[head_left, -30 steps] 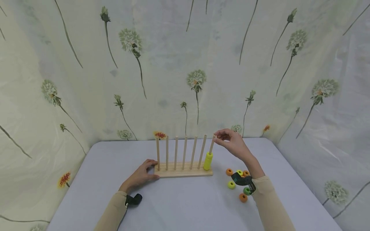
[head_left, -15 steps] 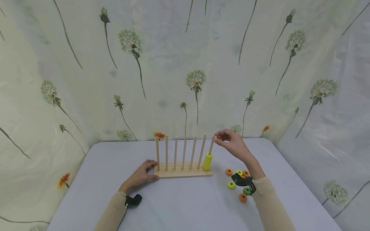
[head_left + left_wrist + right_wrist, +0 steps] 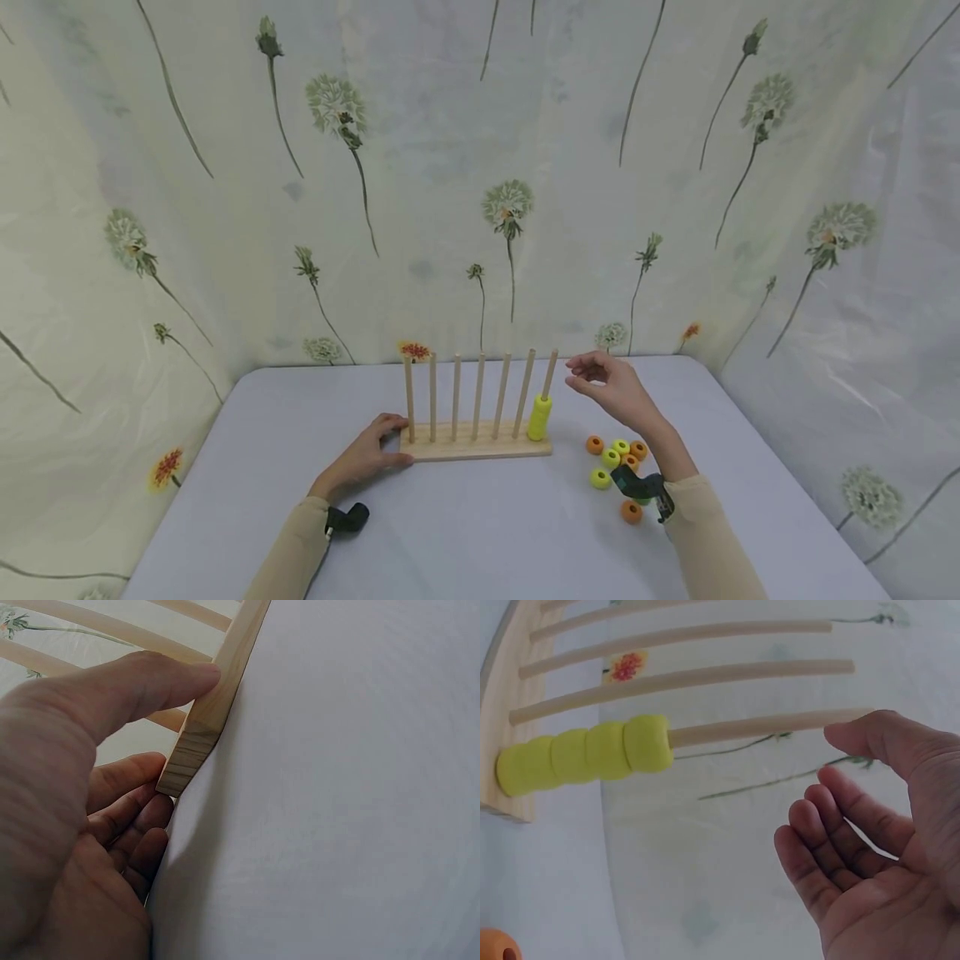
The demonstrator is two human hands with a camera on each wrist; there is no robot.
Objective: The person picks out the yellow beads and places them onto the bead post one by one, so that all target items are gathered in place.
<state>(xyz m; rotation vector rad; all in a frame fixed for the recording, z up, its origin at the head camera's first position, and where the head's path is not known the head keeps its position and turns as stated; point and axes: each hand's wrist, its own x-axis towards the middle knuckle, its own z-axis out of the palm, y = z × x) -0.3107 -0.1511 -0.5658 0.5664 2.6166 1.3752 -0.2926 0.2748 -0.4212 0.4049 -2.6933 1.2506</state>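
Head view shows loose beads [image 3: 614, 462] nearest, on the counter [image 3: 480, 525] close to the right wrist camera [image 3: 639, 483]; if the wrist drops, they could roll away. Farther, the left hand [image 3: 363, 454] pinches one end of the wooden stand [image 3: 480, 452]; a weaker hold may let it shift. Yellow beads [image 3: 539, 419] sit on its rightmost peg [image 3: 550, 377]; beside the peg's top, the right hand [image 3: 617, 392], loosely curved, holds nothing.

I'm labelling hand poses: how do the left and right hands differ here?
The left hand grips the end of the wooden base; the right hand holds nothing. The left hand is low, near the table; the right hand is raised beside the peg bearing yellow beads. Both emerge from beige sleeves.
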